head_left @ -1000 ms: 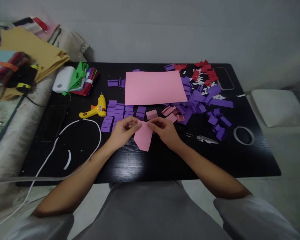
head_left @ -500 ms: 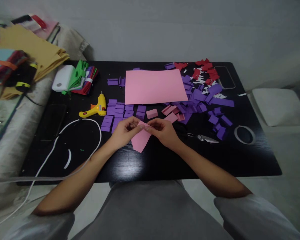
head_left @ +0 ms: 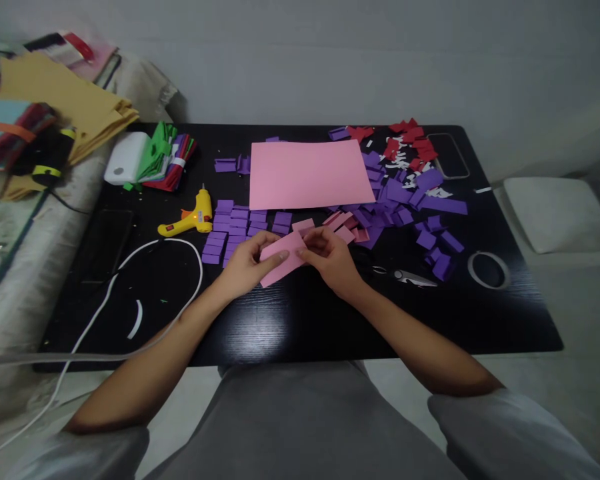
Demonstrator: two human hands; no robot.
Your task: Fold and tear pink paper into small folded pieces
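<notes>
Between my two hands, above the black table, is a small pink paper piece [head_left: 282,259], tilted with its right end higher. My left hand [head_left: 249,265] pinches its left part, thumb on top and fingers behind. My right hand [head_left: 331,259] grips the right end, its thumb near the paper's edge; its other fingers are partly hidden. Just beyond lie folded pink paper pieces [head_left: 345,233] and rows of folded purple paper pieces [head_left: 225,227]. A large pink sheet [head_left: 310,175] lies farther back.
A yellow glue gun [head_left: 195,215] lies left, near a white cable [head_left: 111,287] that loops over the table edge and my left forearm. Scissors [head_left: 413,277] and a tape roll [head_left: 489,270] are at right. Loose purple pieces [head_left: 400,192] and red scraps [head_left: 414,137] cover the back right.
The pink piece has turned in my hands, from a pointed end hanging down to a slanted strip facing up. My fingers have shifted slightly along it.
</notes>
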